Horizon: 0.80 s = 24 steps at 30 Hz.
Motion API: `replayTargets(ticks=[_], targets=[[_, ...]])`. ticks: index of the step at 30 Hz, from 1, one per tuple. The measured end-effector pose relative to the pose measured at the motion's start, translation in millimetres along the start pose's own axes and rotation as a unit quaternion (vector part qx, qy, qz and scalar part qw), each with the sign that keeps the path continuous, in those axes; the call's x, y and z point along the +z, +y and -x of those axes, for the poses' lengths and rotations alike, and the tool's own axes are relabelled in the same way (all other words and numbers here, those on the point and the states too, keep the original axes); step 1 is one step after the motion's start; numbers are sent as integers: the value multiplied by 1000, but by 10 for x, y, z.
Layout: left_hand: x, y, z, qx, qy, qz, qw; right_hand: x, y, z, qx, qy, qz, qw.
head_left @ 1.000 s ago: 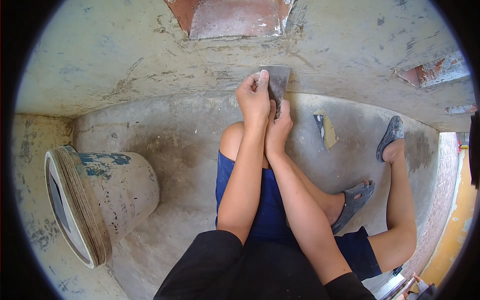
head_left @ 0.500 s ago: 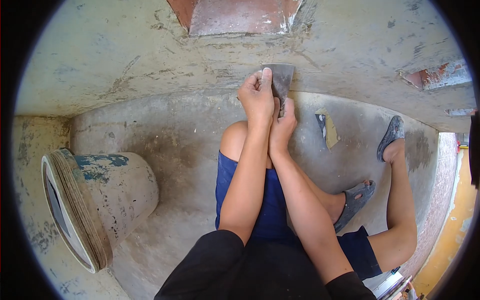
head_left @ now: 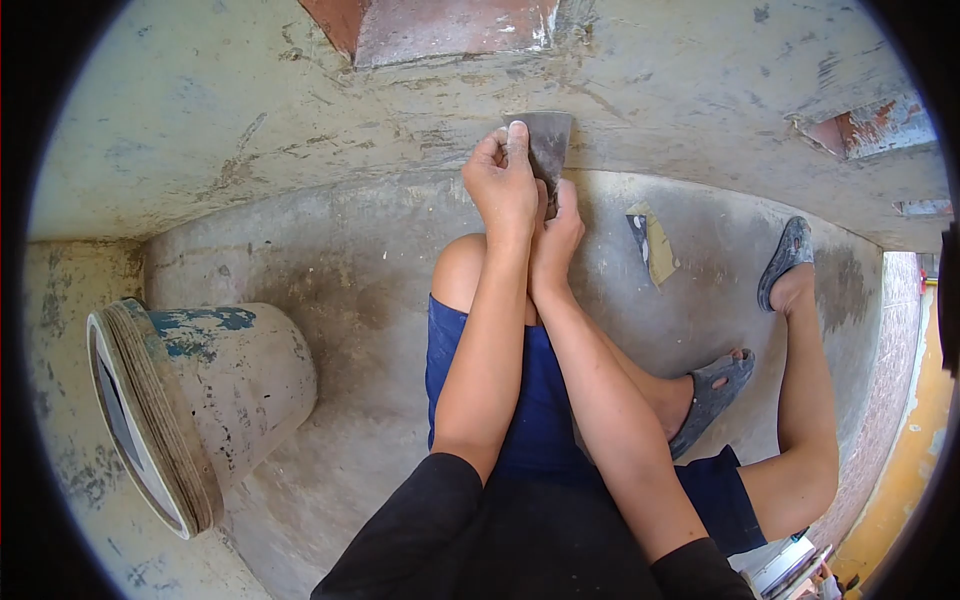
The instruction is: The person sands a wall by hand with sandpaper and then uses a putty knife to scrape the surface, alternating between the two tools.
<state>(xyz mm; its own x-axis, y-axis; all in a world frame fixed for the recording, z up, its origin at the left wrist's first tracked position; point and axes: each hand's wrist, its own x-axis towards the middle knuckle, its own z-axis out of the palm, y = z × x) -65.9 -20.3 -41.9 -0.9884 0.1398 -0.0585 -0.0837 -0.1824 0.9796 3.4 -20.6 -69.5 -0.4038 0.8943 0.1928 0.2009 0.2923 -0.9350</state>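
Note:
A putty knife [head_left: 549,145] with a wide, dull grey blade is held out in front of the wall, its broad edge pointing away from me. My right hand [head_left: 556,240] is closed around the handle, most of which its fingers hide. Beside it, my left hand [head_left: 500,187] is closed at the blade's left side, thumb stretched along the corner and the other fingers curled in. Pale dust coats the fingertips. The scuffed, greenish-grey wall [head_left: 400,125] lies just past the blade.
On the left a paint-stained bucket [head_left: 250,390] lies tipped on the concrete floor [head_left: 360,350]. A torn yellowish scrap [head_left: 658,255] is on the floor to the right, near my sandalled feet [head_left: 712,400]. Reddish recesses [head_left: 455,30] open in the wall.
The whole view has shifted slightly. Both hands and the putty knife appear a little higher and further left, with the same hold on the knife.

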Motion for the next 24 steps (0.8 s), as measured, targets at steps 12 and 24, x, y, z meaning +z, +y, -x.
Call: replayTargets(ticks=[12,24], targets=[[6,164,-16,43,-8,-24,999,27,-58,-31,-4,-24,-42,999],[17,56,65,-36,-13,-8,999,-67,2,69,30,-4,17,999]])
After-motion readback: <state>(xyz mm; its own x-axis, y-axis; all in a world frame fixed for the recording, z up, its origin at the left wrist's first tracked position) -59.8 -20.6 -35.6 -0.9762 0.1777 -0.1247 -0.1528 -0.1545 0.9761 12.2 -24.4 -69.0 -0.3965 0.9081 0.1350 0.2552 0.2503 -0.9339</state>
